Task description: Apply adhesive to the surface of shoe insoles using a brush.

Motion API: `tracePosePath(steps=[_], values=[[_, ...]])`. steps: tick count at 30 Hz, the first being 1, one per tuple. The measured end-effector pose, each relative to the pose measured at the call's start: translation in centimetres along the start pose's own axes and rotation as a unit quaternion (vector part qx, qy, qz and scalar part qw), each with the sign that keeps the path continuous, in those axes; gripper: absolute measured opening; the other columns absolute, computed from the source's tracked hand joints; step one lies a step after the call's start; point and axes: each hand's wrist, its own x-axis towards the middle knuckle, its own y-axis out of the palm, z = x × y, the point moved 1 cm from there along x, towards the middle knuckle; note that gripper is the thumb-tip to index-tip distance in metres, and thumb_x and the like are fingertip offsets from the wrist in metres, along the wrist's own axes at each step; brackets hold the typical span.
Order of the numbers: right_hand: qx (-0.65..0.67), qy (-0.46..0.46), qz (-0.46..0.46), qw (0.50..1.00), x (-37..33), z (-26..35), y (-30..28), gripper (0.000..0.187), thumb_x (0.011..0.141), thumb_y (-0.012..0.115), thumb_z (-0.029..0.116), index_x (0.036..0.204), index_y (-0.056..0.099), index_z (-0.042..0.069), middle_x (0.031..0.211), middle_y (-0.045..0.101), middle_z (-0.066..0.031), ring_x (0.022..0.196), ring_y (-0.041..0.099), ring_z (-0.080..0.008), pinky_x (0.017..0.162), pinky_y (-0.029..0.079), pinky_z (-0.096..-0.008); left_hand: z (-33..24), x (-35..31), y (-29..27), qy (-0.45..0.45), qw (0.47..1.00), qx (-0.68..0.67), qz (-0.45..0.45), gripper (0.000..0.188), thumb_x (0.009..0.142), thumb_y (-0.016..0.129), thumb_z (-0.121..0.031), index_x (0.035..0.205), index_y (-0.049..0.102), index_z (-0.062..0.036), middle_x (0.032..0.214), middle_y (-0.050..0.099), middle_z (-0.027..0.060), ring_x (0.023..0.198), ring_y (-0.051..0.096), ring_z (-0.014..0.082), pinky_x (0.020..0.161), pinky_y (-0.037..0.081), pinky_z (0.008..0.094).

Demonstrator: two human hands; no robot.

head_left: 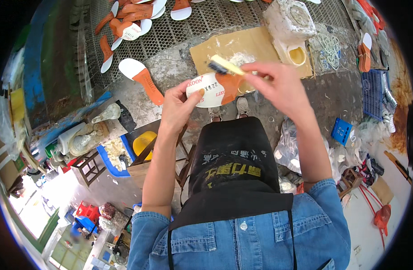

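My left hand (181,102) is closed on the white end of a shoe insole (211,92), thumb on top and fingers beneath. The insole is white at one end and orange-brown at the other, and I hold it over the near edge of the work surface. In my right hand (274,83) a brush (228,65) with a pale yellow handle and dark bristles is pinched. Its bristles are just above or on the insole's far edge; I cannot tell if they touch. Another insole (143,81) lies on the surface left of my left hand.
Several insoles (136,15) are piled on the metal mesh (206,27) at the far left. Brown cardboard (206,51) lies beyond my hands, with a crusted white block (289,22) and a white container (297,56) of yellowish stuff. A blue tub (108,159) stands low on the left.
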Motion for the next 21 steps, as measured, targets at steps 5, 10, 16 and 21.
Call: tracePosePath(steps=[5,10,16,21], values=[[-0.057,0.099,0.097,0.989,0.8,-4.4,0.0,0.026,0.086,0.072,0.024,0.107,0.076,0.009,0.076,0.072,-0.0175,0.072,0.071,-0.0293,0.067,0.055,-0.0361,2.0,0.3,-2.2,0.005,1.000,0.003,0.011,0.023,0.091,0.068,-0.008,0.113,0.070,0.0017,0.097,0.072,0.0014,0.087,0.062,0.0060,0.080,0.050,0.0238],[-0.160,0.056,-0.014,0.985,-0.5,-6.1,0.3,0.026,0.085,0.072,0.022,0.108,0.075,0.010,0.095,0.072,-0.0150,0.088,0.070,-0.0309,0.078,0.054,-0.0388,2.2,0.4,-2.4,0.001,1.000,-0.004,0.011,0.022,0.091,0.069,-0.008,0.111,0.071,0.0008,0.097,0.071,0.0004,0.086,0.062,0.0051,0.079,0.049,0.0231],[-0.121,0.096,0.002,0.988,-0.4,-7.6,1.3,0.026,0.085,0.073,0.017,0.110,0.075,0.010,0.098,0.072,-0.0106,0.089,0.069,-0.0246,0.078,0.053,-0.0353,2.9,0.6,-2.7,0.008,1.000,-0.003,0.022,0.022,0.091,0.070,-0.008,0.111,0.071,0.0004,0.096,0.071,0.0002,0.086,0.061,0.0053,0.079,0.049,0.0236],[0.131,0.096,0.042,0.986,-2.0,-7.3,2.4,0.025,0.086,0.073,0.021,0.110,0.075,0.013,0.086,0.072,-0.0157,0.079,0.068,-0.0333,0.073,0.053,-0.0431,3.8,0.3,-2.9,-0.015,0.999,-0.050,-0.001,0.021,0.090,0.070,-0.008,0.109,0.072,0.0001,0.095,0.071,0.0005,0.084,0.061,0.0059,0.079,0.048,0.0235]])
